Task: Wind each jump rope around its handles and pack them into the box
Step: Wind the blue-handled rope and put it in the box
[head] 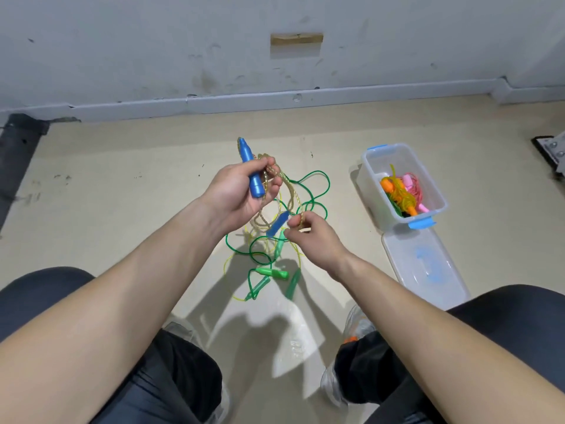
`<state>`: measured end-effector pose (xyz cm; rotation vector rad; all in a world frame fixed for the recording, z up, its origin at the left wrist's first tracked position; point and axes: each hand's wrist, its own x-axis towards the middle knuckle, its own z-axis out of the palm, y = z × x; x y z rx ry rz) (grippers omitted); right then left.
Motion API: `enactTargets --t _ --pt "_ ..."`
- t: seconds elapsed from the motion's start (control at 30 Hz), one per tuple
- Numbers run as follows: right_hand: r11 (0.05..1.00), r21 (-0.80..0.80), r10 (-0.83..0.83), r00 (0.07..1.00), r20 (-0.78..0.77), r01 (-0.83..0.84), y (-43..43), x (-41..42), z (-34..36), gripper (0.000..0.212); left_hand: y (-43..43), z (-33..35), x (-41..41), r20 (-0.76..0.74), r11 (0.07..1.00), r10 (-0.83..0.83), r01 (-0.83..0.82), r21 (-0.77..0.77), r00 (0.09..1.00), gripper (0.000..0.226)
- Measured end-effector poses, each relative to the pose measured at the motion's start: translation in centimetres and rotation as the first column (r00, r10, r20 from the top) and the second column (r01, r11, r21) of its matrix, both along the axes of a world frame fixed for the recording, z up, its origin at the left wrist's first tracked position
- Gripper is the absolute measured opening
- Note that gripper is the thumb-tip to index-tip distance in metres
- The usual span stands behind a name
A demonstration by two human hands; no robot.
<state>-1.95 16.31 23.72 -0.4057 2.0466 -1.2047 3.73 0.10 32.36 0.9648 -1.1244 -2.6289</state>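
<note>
Head view puts nearest to us a clutch of green handles (272, 273) on the floor, below and on the near side of both grips. A clear lid (425, 267) lies off to the right of them, and a green rope (315, 182) loops away beneath our hands. Next comes our right hand (308, 237), pinching the braided rope (290, 197) between thumb and fingertips. A second blue handle (277, 225) dangles, blurred, just left of that pinch. Farther and to the left, our left hand (241, 191) has its fingers curled firmly round a blue handle (252, 171), with a few strands of the braid caught under the fingertips. That handle's long axis runs near to far: blunt end at the heel of the grip, tapered tip poking out beyond the fingers toward the wall and leaning a little left. We judge the winding barely begun. To do it well, we should bring the dangling handle alongside the held one and feed the braid from the right pinch under light tension. Each turn should lie snug beside the last, and the green rope must stay out of the turns. Well right of both grips, the box (371, 191) stands open with packed ropes (400, 191) inside.
</note>
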Motion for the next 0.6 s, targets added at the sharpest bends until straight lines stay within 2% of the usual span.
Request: enactTargets --t 0.13,0.2,0.27,0.3,0.37,0.5,0.53,0.6 --pt "0.998 0.057 0.003 0.996 0.088 -0.008 0.02 0.46 -0.89 0.063 -0.03 0.18 0.12 0.033 0.998 0.021 -0.023 0.063 0.999 0.02" --pt "0.997 0.073 -0.024 0.996 0.081 0.018 -0.1 0.59 -1.29 0.075 0.17 0.26 0.03 0.041 0.994 0.013 -0.017 0.105 0.999 0.019" --pt "0.994 0.083 -0.078 0.986 0.145 0.067 -0.27 0.54 -1.39 0.078 0.34 0.39 -0.16 0.036 0.991 0.004 -0.009 0.134 0.999 0.019" --pt "0.993 0.081 -0.098 0.973 0.211 0.083 -0.36 0.49 -1.34 0.076 0.41 0.5 -0.27 0.034 0.989 0.001 -0.006 0.145 0.999 0.019" --pt "0.994 0.08 -0.101 0.944 0.315 0.08 -0.34 0.36 -1.04 0.055 0.58 0.67 -0.49 0.028 0.987 -0.002 -0.002 0.162 1.0 0.02" --pt "0.999 0.027 -0.041 0.925 0.377 0.034 -0.18 0.1 -1.02 0.011 0.57 0.69 -0.65 0.028 0.98 0.007 -0.012 0.198 1.0 0.021" --pt "1.0 0.015 -0.029 0.926 0.376 0.025 -0.19 0.11 -1.08 0.007 0.54 0.71 -0.65 0.029 0.979 0.013 -0.018 0.202 0.999 0.021" --pt "1.0 0.011 -0.022 0.936 0.351 0.02 -0.15 0.28 -1.14 0.012 0.33 0.8 -0.65 0.03 0.978 0.032 -0.037 0.204 0.999 0.021"
